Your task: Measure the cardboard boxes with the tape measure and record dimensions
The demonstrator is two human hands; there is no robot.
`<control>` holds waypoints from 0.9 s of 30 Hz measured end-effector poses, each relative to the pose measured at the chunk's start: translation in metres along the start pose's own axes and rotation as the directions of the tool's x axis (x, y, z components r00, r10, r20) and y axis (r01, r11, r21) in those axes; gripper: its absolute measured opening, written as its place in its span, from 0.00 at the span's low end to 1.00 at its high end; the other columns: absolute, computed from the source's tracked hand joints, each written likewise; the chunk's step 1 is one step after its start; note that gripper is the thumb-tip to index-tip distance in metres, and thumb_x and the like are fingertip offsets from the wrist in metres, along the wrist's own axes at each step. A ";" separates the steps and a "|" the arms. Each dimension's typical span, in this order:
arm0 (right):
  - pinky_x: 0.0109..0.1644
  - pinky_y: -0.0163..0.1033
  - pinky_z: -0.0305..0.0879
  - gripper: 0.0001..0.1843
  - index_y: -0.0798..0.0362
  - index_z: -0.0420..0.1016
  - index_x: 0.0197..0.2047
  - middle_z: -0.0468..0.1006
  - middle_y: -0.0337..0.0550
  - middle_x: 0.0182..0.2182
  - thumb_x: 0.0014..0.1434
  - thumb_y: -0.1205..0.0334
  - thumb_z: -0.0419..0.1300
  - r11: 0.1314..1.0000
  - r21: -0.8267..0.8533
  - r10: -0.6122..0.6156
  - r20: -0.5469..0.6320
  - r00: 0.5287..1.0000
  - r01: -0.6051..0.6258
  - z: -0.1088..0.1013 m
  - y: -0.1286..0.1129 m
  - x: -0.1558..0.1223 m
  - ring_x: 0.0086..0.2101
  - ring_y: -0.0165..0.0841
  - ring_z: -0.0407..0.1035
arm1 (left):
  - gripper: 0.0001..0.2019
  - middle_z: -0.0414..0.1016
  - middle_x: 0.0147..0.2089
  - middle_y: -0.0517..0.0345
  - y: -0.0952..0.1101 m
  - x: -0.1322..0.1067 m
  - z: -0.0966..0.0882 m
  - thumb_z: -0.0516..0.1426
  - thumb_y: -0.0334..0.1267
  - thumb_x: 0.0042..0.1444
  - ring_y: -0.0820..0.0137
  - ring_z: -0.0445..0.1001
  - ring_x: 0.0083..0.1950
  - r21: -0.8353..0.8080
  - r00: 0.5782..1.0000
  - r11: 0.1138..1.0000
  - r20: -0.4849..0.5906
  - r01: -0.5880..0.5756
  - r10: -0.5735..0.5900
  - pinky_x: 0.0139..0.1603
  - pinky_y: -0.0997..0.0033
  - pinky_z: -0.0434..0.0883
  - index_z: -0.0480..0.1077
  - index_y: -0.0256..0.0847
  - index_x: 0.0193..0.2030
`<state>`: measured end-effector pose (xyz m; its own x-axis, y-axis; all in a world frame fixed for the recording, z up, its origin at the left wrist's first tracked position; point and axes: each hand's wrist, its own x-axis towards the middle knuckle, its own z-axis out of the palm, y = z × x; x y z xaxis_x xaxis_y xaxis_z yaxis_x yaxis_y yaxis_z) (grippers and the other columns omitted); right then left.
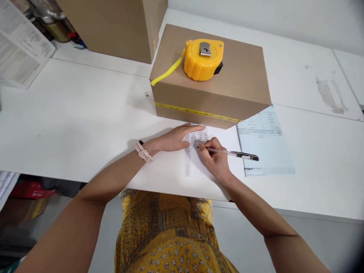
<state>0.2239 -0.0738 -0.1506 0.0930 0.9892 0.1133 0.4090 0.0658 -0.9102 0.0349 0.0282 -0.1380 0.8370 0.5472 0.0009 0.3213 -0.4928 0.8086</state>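
Observation:
My right hand (215,159) is closed around a clear pen (233,153) with a black cap end, its tip touching a printed sheet (170,170) with a column of small text. My left hand (176,138) lies flat with fingers stretched out on the same sheet, just left of the pen tip; a pink watch sits on its wrist. Right behind both hands stands a brown cardboard box (241,87) with a yellow tape measure (202,59) on top, its yellow tape hanging out to the left.
A pale blue form (267,148) lies to the right of the sheet on the white table (71,117). A larger cardboard box (119,26) stands at the back left, with printed papers (19,49) and tins beside it. Boxes sit under the table at left.

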 end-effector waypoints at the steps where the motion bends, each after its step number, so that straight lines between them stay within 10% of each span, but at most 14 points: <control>1: 0.26 0.38 0.50 0.14 0.47 0.60 0.29 0.63 0.31 0.20 0.62 0.60 0.61 1.000 0.004 0.004 0.002 1.000 -0.004 0.000 0.000 0.000 0.22 0.27 0.55 | 0.36 0.59 0.77 0.53 0.000 0.000 0.000 0.53 0.24 0.58 0.66 0.56 0.78 0.001 1.000 1.000 0.000 0.003 -0.003 0.79 0.57 0.50 0.57 0.42 0.74; 14: 0.27 0.37 0.51 0.13 0.47 0.60 0.28 0.63 0.30 0.20 0.61 0.62 0.62 1.000 -0.006 0.018 -0.018 1.000 -0.018 0.000 -0.001 0.000 0.22 0.27 0.55 | 0.36 0.59 0.77 0.55 0.000 0.000 0.000 0.53 0.24 0.58 0.66 0.56 0.78 0.033 1.000 0.999 0.005 0.007 -0.007 0.79 0.59 0.50 0.56 0.43 0.74; 27: 0.31 0.39 0.66 0.12 0.48 0.71 0.37 0.76 0.36 0.27 0.60 0.52 0.68 0.932 0.344 0.084 0.093 0.992 -0.111 -0.012 0.006 0.014 0.27 0.30 0.69 | 0.36 0.60 0.77 0.56 0.004 0.001 -0.002 0.52 0.24 0.58 0.64 0.57 0.77 0.028 0.999 0.999 0.015 0.030 -0.031 0.79 0.54 0.51 0.56 0.44 0.74</control>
<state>0.2381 -0.0607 -0.1493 0.0420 0.9991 -0.0009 0.0584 -0.0033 -0.9983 0.0359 0.0276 -0.1341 0.8332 0.5520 -0.0326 0.3588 -0.4948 0.7915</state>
